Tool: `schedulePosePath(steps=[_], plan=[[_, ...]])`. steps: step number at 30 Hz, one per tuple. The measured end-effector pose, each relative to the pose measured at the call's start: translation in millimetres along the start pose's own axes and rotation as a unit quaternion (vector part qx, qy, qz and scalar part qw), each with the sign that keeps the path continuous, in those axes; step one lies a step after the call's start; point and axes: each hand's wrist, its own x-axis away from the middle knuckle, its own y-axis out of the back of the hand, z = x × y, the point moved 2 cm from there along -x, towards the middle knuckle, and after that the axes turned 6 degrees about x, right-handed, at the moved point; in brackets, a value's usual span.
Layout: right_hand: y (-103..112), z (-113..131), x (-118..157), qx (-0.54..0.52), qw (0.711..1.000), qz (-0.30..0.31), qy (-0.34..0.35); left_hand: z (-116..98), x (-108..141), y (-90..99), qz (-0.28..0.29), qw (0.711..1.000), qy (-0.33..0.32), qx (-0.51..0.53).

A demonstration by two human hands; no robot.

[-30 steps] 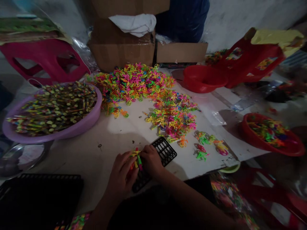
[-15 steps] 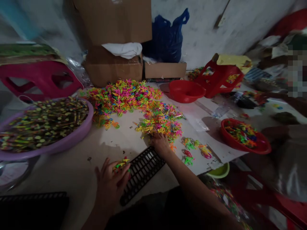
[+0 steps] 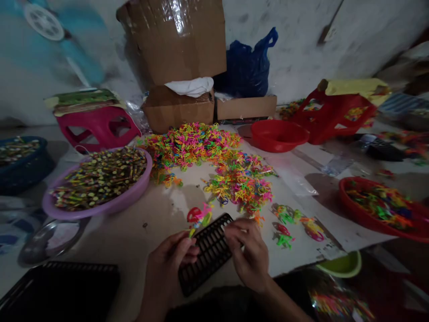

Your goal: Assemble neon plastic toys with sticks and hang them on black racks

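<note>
My left hand point(image 3: 169, 264) is closed on a few small bright plastic pieces point(image 3: 205, 215), pink, red and yellow, which stick up past its fingertips. My right hand point(image 3: 250, 252) is at the right end of a black slotted rack point(image 3: 209, 255), its fingers curled together; what they hold, if anything, I cannot make out. The rack lies slantwise on the table between both hands, and its slots look bare. Beyond it spreads a heap of loose multicoloured plastic pieces point(image 3: 239, 183). Several more pieces point(image 3: 283, 230) lie to the right of my right hand.
At left is a purple basin point(image 3: 136, 192) full of small striped sticks, with a black tray point(image 3: 63, 286) nearer me. A red basin point(image 3: 278, 136), red stool point(image 3: 321, 116) and pink stool point(image 3: 97, 125) stand behind. Another red basin point(image 3: 348, 210) holds pieces at right; cardboard boxes point(image 3: 177, 109) back the heap.
My right hand has drawn back from the heap to the rack, fingers now curled. The left hand has turned and raised its pieces toward its fingertips. The view has shifted left.
</note>
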Motion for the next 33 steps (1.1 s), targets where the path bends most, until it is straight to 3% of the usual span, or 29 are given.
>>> schedulePosePath(steps=[2, 5, 7, 10, 12, 14, 16, 18, 22, 26, 29, 33], plan=[[-10.0, -0.7, 9.9, -0.115, 0.980, 0.054, -0.154, 6.7, 3.2, -2.7, -0.018, 1.000, -0.023, -0.006], [-28.4, 0.3, 19.2, -0.248, 0.922, 0.143, -0.260, 10.3, 7.9, -2.6, 0.005, 0.980, -0.127, -0.150], [-36.8, -7.8, 20.6, -0.247, 0.915, 0.160, -0.278, 7.2, 4.8, 5.8, 0.030, 0.931, -0.254, -0.259], [-48.1, -35.0, 23.4, -0.144, 0.938, 0.162, -0.268, 4.6, -12.0, 29.7, 0.062, 0.830, -0.430, -0.351], [-59.0, -54.3, 29.0, -0.088, 0.947, 0.181, -0.250, 9.9, -26.6, 44.6, 0.076, 0.789, -0.475, -0.383], [-71.9, -66.4, 36.1, -0.041, 0.951, 0.232, -0.198, 20.8, -37.0, 51.4, 0.098, 0.773, -0.479, -0.403], [-82.6, -70.0, 42.1, 0.019, 0.949, 0.289, -0.127, 33.5, -40.7, 51.1, 0.110, 0.783, -0.458, -0.405], [-88.0, -68.2, 44.4, 0.075, 0.942, 0.317, -0.083, 44.0, -39.4, 47.7, 0.100, 0.817, -0.416, -0.387], [-88.9, -58.3, 39.3, 0.180, 0.923, 0.335, -0.059, 51.5, -34.1, 43.9, 0.105, 0.881, -0.319, -0.333], [-93.0, -47.1, 38.4, 0.221, 0.897, 0.382, -0.036, 47.8, -34.6, 57.4, 0.142, 0.914, -0.241, -0.294], [-94.2, -48.7, 41.7, 0.207, 0.899, 0.385, -0.033, 49.2, -34.9, 81.2, 0.155, 0.910, -0.255, -0.288], [-80.7, -74.3, 26.7, 0.097, 0.923, 0.368, -0.058, 62.1, -33.2, 110.3, 0.153, 0.864, -0.318, -0.359]])
